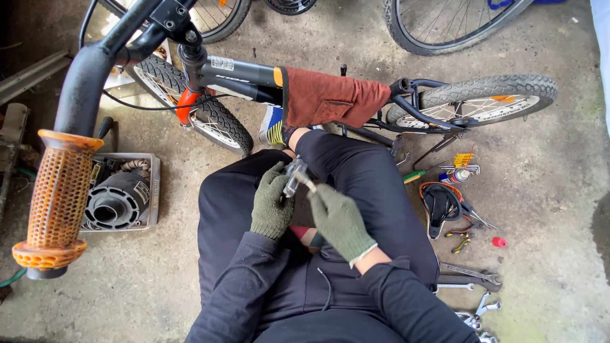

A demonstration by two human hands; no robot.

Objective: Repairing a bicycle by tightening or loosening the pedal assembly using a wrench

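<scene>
I sit on a concrete floor with both hands in green knit gloves over my lap. My left hand (272, 202) grips a small grey metal part (294, 176). My right hand (340, 219) pinches a thin metal piece (306, 182) that sticks out of that part. In front of my knees stands a small black bicycle (244, 72) with a rust-red cloth (330, 97) draped over its frame. Its rear wheel (489, 95) is to the right and its front wheel (190, 101) to the left.
An orange handlebar grip (58, 197) looms close at the left. A grey tray (152, 190) holding a black cylindrical part lies on the floor at left. Wrenches (470, 279), pliers, a black saddle (441, 206), a spray can (459, 176) and a screwdriver (414, 175) lie at right.
</scene>
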